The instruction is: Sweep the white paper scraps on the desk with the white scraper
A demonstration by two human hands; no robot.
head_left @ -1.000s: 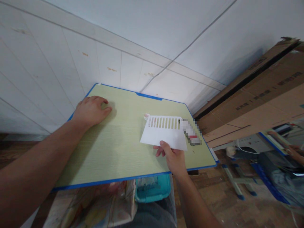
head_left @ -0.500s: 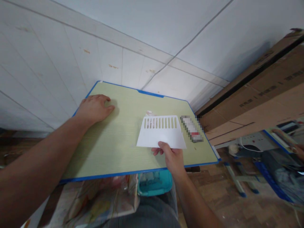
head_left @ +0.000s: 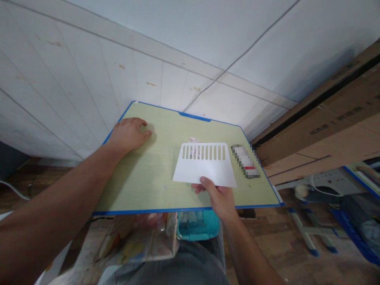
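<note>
My right hand [head_left: 221, 198] grips the wide lower edge of a white plastic scraper [head_left: 204, 171], thumb on top and fingers underneath. The scraper is trapezoid, with a row of slots along its narrower far edge, and is held over the pale green desktop [head_left: 133, 190]. Through some slots shows a small pale, pinkish scrap [head_left: 193, 140] lying on the desktop just beyond it. My left hand [head_left: 129, 133] rests on the far left part of the desktop, holding nothing, with thumb and fingers apart.
A blurred-out flat item [head_left: 246, 161] lies at the desktop's right. Long cardboard boxes [head_left: 320, 130] lean beyond it. A white wall [head_left: 142, 75] with a grey cable [head_left: 234, 59] stands behind. Below the front edge are a teal basket [head_left: 198, 236] and a printed bag [head_left: 142, 249].
The camera view has turned slightly, so everything sits farther right in the picture. Both hands keep nearly the same places on the desk, and the scraper has tilted a little.
</note>
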